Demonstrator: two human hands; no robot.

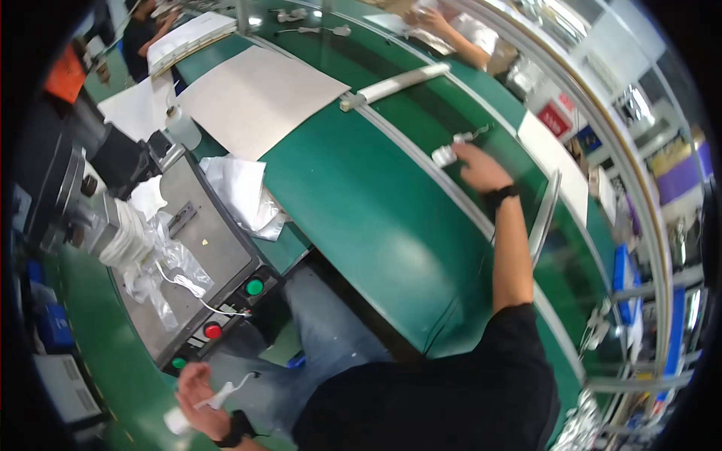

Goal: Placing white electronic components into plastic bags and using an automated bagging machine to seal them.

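Note:
My left hand, low at the left beside the machine's front, is curled around a small white corded piece. A short white cord with a dark tip sticks out of it, and a white blocky end shows past the palm. My right arm is stretched out over the green conveyor. At its rail, the fingers of my right hand are closed on a white block with a cord, whose thin lead trails across the belt. The fingertips partly cover this block.
A grey-topped machine with green and red buttons stands at my left, plastic bags and a white cord on it. Pale sheet, clear bags and a white bottle lie about. A co-worker's arm reaches in across the conveyor.

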